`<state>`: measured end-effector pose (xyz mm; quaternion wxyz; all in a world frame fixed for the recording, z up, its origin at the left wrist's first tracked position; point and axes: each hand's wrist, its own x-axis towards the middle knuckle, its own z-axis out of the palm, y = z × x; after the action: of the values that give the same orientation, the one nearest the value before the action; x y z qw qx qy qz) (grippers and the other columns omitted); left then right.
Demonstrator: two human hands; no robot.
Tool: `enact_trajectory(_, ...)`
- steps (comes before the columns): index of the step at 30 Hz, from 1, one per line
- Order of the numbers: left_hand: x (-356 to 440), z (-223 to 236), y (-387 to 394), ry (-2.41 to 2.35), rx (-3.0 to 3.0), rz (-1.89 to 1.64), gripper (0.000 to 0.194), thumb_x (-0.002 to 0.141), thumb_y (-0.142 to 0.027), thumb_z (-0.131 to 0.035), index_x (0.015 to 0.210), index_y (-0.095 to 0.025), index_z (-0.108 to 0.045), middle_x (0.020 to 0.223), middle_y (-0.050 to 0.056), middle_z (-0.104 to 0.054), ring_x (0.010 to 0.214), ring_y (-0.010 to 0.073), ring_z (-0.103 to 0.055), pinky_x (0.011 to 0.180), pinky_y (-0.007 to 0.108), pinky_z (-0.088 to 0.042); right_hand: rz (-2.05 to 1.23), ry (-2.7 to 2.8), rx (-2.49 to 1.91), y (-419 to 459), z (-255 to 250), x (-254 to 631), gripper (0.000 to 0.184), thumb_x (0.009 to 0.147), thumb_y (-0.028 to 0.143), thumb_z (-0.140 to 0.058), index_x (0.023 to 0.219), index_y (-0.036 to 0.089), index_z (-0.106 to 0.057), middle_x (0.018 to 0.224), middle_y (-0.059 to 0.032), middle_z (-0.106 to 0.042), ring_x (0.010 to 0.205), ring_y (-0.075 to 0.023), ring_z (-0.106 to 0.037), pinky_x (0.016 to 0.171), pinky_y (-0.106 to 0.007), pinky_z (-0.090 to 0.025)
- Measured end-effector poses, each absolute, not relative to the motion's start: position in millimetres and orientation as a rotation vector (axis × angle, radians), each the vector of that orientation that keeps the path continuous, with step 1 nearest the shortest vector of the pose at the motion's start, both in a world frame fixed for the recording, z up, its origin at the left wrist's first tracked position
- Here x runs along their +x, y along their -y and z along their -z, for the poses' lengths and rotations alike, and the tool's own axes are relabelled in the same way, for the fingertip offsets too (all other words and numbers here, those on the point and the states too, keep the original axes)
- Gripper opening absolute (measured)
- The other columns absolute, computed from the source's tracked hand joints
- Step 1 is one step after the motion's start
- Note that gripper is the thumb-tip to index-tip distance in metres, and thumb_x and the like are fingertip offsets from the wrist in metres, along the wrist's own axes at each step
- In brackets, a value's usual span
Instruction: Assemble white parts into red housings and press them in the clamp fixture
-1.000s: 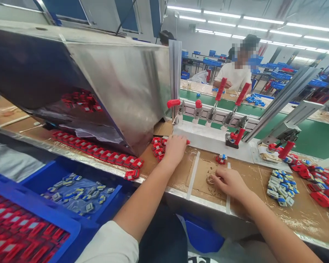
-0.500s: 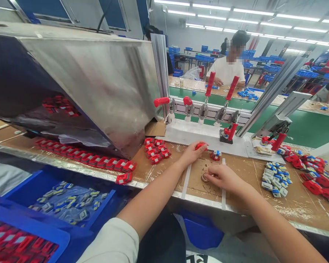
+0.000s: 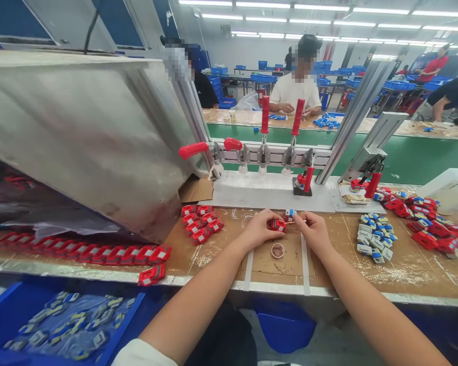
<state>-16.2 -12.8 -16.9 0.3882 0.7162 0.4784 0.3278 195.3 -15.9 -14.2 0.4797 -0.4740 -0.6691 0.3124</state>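
Observation:
My left hand [image 3: 261,231] is closed around a small red plastic housing [image 3: 277,225], held just above the bench. A thin stick [image 3: 290,222] is pinched between the fingers of my right hand [image 3: 315,232], and its tip reaches the red housing. Below both hands a small round cup [image 3: 278,250] with brownish contents sits on a cardboard patch between two white tape strips. Just behind my fingers stands a blue-and-white part [image 3: 290,213], partly hidden by them.
Red toggle clamps [image 3: 265,116] line a metal frame behind my hands. Piles of red housings [image 3: 200,223] and white-blue parts [image 3: 376,236] lie either side. A metal box [image 3: 99,142] stands left; a blue bin [image 3: 61,325] is below. Co-workers [image 3: 295,91] sit across the green belt.
My right hand has lifted from the cup and brought the stick up to the red housing. My left hand has turned the housing towards it. The camera view has shifted right.

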Motion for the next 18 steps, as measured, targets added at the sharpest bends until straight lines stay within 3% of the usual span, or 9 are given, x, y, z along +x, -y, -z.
enact_trajectory(18, -12.5, 11.2, 15.5, -1.221, 1.92, -0.784, 0.037, 0.071, -0.033, -0.088, 0.104, -0.023, -0.077, 0.098, 0.002, -0.06, 0.089, 0.0188, -0.06, 0.084, 0.03, -0.049, -0.579, 1.807, -1.201, 13.9, 14.6, 193.0, 0.045, 0.094, 0.047, -0.056, 0.059, 0.021, -0.043, 0.056, 0.0033, -0.043, 0.055, -0.0121, -0.037, 0.056, -0.027, -0.029)
